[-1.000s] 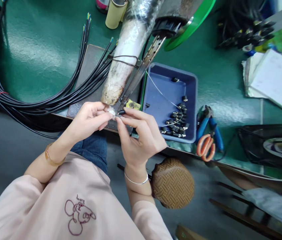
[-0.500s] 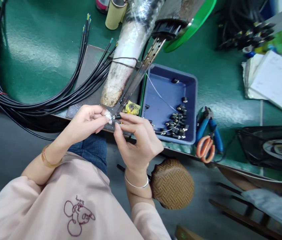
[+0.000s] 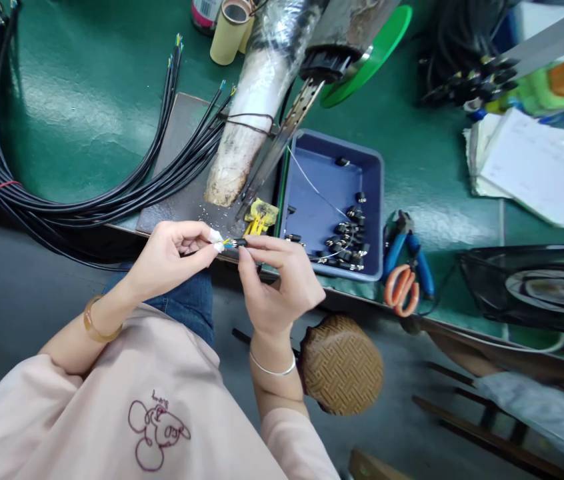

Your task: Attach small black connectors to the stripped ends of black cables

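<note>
My left hand (image 3: pixel 175 257) is closed in a pinch, its fingertips wrapped in white, on thin yellow and blue wires (image 3: pixel 226 244). Facing it, my right hand (image 3: pixel 279 277) pinches a small black connector (image 3: pixel 239 243) between thumb and fingers. The wire tips meet the connector's metal end; whether they are joined I cannot make out. Just behind the hands, a soldering iron (image 3: pixel 257 183) points down beside a white, stained tube (image 3: pixel 245 133) wrapped in film. A yellow sponge-like piece (image 3: pixel 261 213) lies close to the right fingertips.
Right of the hands, a blue bin (image 3: pixel 377 200) holds several black connectors. Blue-handled cutters (image 3: pixel 421 263) and orange-handled scissors (image 3: pixel 402 291) lie beyond it. A bundle of black cables (image 3: pixel 62 212) curves in from the left. Papers (image 3: pixel 532 173) and a stool (image 3: pixel 342 367) are at the right.
The view has shifted slightly. Both hands keep their pinch, and the coloured wires and the connector between them now show more plainly, with the fingertips a little farther apart.
</note>
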Motion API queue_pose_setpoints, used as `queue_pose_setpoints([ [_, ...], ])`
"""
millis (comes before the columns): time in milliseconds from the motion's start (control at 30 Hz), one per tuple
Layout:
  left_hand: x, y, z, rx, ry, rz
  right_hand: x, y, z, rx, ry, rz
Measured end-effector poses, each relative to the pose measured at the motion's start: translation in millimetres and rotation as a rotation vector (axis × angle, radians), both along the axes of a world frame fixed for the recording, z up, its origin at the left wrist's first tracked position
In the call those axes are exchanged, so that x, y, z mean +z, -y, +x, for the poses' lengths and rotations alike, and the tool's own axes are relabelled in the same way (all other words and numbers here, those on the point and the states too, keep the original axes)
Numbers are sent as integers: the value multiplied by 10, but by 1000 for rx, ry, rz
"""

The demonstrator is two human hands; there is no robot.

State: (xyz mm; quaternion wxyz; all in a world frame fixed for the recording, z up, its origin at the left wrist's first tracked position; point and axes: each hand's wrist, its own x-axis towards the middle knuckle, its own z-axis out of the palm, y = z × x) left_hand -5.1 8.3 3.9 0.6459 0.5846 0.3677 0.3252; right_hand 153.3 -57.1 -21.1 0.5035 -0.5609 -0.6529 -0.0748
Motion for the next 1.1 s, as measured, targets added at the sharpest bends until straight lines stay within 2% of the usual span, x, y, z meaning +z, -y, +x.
queue_pose_setpoints([
  [100, -30, 57, -27, 52, -49, 185, -5, 54, 34, 2, -105, -43],
  [200, -45, 92, -45, 84, -102, 364, 25, 131, 41, -48, -51, 4],
  [400, -72, 121, -62, 70, -113, 501, 57, 180, -57, 73, 76, -62],
  [533, -83, 130, -84, 49, -119, 533, 58, 176, -93, 152, 96, -81],
  [667, -92, 152, -92, 75, -121, 501, 59, 198, -49, 33, -57, -13],
  [767, -102, 182, -88, 133, -111, 416, 60, 176, -7, -119, -189, 186],
  [867, -111, 206, -88, 156, -77, 337, 76, 130, 0, -148, -222, 397],
  [933, -117, 211, -90, 165, -65, 347, 86, 122, -16, -156, -228, 350],
  [1033, -124, 208, -87, 185, -72, 404, 74, 154, -49, -189, -248, 130],
  [1100, -127, 206, -82, 185, -74, 442, 50, 180, -61, -164, -220, -11],
])
